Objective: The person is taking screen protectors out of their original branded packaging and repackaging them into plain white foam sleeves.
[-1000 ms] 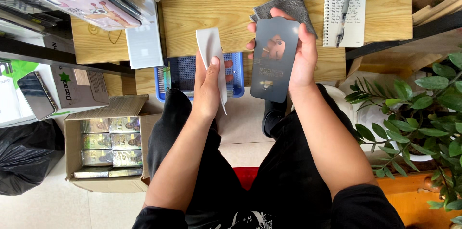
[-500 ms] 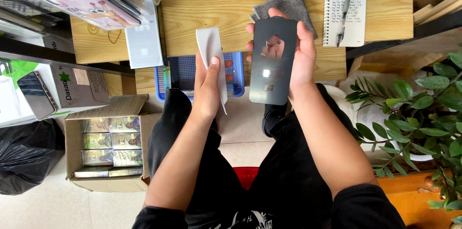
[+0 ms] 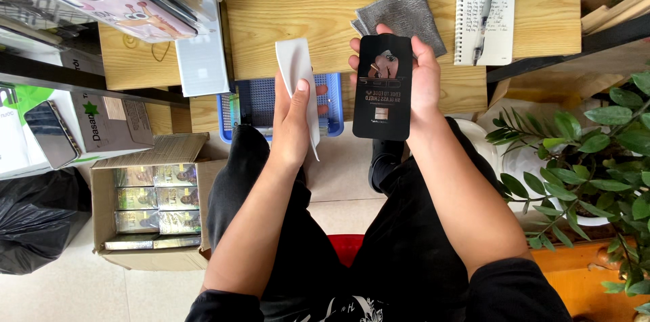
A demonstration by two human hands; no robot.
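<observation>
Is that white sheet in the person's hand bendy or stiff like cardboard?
Probably bendy: the white sheet curves slightly where the left hand pinches it. It looks thin, so likely very light. Its free lower corner hangs unsupported and might flap if waved.

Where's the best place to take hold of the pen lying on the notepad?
Judging by its pose, grip the pen mid-barrel, coming straight down from above with fingers on its two long sides. It lies flat and nearly upright in view on the spiral notepad, clear of the right hand, so nothing blocks its sides.
</observation>
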